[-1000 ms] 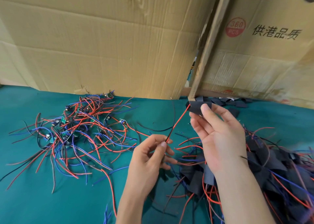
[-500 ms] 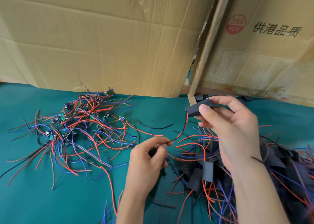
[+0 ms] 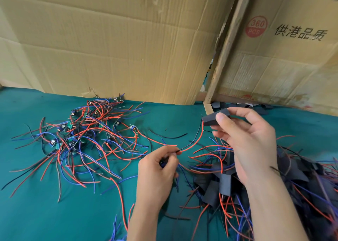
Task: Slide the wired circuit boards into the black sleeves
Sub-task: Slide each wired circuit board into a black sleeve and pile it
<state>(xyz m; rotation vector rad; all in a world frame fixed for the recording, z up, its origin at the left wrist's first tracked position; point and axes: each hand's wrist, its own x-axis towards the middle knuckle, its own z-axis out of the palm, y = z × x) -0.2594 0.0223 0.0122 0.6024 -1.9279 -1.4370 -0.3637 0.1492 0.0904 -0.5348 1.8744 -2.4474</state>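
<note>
My right hand (image 3: 245,140) pinches a black sleeve (image 3: 213,117) between thumb and fingers, held above the green table. A red wire and a black wire (image 3: 196,140) curve down out of the sleeve's left end to my left hand (image 3: 157,169). That hand pinches the wire ends at its fingertips and grips a small dark part with blue wires, mostly hidden in the palm. A tangle of wired circuit boards (image 3: 80,134) lies on the left. Sleeved boards and flat black sleeves (image 3: 226,182) are heaped under my right forearm.
Cardboard sheets (image 3: 118,45) stand along the back of the green table (image 3: 36,213), with a wooden post (image 3: 225,49) between them. More loose black sleeves (image 3: 217,104) lie at the post's foot. A single black wire (image 3: 168,135) lies between the two heaps.
The taut wires have gone slack into a curve. My right hand turned the sleeve and lifted it slightly; my left hand dropped lower and drew in toward me.
</note>
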